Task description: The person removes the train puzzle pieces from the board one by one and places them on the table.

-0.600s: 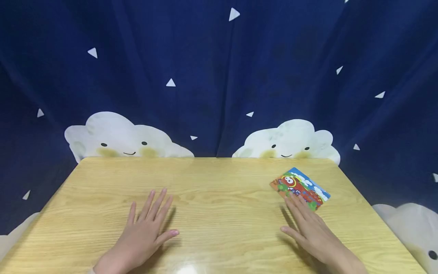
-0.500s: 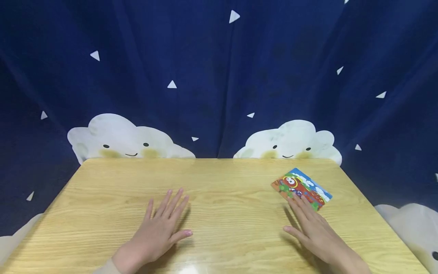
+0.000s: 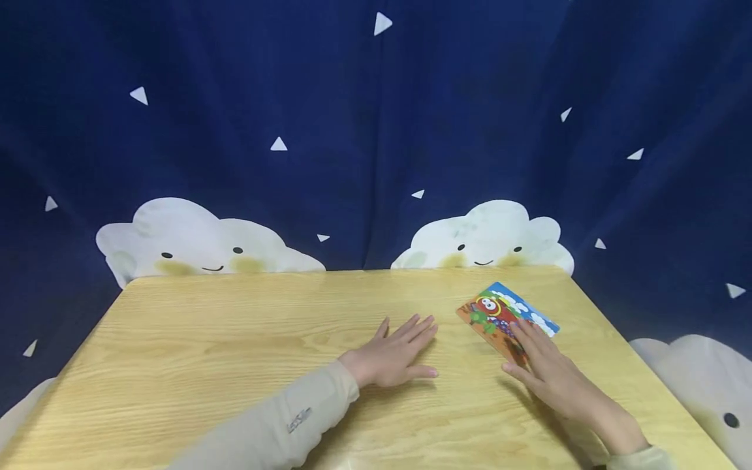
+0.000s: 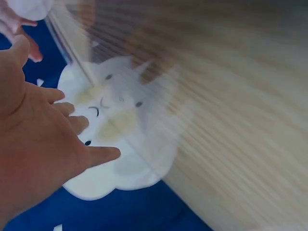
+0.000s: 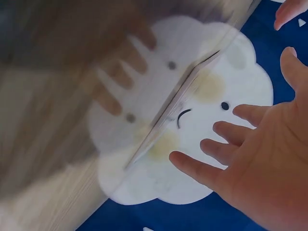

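A flat picture card (image 3: 490, 316) lies turned at an angle on the right side of the wooden table (image 3: 235, 333). It shows a red cartoon figure with white clouds on blue. My right hand (image 3: 549, 375) is spread with straight fingers, its fingertips overlapping the card's near right part in the head view. Seen from the right wrist, the card (image 5: 180, 98) shows thin and almost edge-on beyond the fingers. To the left of the card is my left hand (image 3: 393, 356), palm down, fingers extended, thumb apart, holding nothing.
Behind the table hangs a dark blue curtain (image 3: 329, 85) with white triangles and smiling clouds, such as the left cloud (image 3: 182, 235). Its folds also run down both sides of the table. The glossy tabletop mirrors the hands and clouds in the wrist views.
My left hand has swept right across the table to near the card, bringing its sleeve into view. My right hand has shifted slightly right and forward, covering more of the card.
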Demonstrator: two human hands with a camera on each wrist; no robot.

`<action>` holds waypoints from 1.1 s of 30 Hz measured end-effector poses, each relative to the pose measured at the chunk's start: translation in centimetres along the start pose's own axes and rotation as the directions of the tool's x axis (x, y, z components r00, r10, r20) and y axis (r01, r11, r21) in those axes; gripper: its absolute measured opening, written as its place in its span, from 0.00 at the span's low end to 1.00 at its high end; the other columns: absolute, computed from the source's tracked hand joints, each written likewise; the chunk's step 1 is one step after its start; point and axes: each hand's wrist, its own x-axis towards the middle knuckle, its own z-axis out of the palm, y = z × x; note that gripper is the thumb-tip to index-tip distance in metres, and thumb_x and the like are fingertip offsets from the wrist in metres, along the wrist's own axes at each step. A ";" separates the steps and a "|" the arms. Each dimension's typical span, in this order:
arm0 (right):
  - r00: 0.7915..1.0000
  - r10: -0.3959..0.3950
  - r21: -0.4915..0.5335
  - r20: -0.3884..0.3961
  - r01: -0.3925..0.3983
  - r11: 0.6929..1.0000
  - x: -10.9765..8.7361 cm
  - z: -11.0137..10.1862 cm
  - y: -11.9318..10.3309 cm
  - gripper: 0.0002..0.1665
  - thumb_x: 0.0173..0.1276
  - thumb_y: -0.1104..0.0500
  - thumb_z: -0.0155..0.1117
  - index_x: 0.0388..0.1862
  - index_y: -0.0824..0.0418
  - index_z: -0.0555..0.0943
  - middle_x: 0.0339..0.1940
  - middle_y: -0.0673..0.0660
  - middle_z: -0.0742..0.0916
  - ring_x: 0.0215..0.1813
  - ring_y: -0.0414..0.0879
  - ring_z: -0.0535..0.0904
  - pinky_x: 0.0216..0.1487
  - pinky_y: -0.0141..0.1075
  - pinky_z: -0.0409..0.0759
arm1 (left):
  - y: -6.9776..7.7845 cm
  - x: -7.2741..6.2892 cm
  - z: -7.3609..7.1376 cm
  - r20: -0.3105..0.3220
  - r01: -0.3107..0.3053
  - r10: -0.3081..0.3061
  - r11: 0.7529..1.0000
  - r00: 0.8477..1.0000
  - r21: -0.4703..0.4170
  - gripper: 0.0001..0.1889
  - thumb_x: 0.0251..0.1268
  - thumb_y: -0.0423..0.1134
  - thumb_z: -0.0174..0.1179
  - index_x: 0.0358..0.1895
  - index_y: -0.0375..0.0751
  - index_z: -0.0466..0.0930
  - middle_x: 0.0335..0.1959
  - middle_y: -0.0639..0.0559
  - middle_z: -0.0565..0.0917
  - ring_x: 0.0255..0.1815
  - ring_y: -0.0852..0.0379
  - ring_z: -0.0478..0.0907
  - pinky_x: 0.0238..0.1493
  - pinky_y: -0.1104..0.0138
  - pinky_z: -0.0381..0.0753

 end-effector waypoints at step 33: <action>0.982 0.127 -0.029 0.142 -0.124 0.992 3.0 -1.4 6.4 0.52 0.71 0.41 0.58 0.69 0.85 0.55 0.70 0.86 0.53 0.70 0.80 0.49 0.61 0.70 0.57 | 2.3 8.4 1.7 0.081 0.034 -0.053 0.975 0.995 0.219 0.41 0.68 0.68 0.45 0.80 0.57 0.47 0.79 0.63 0.46 0.78 0.63 0.41 0.73 0.46 0.44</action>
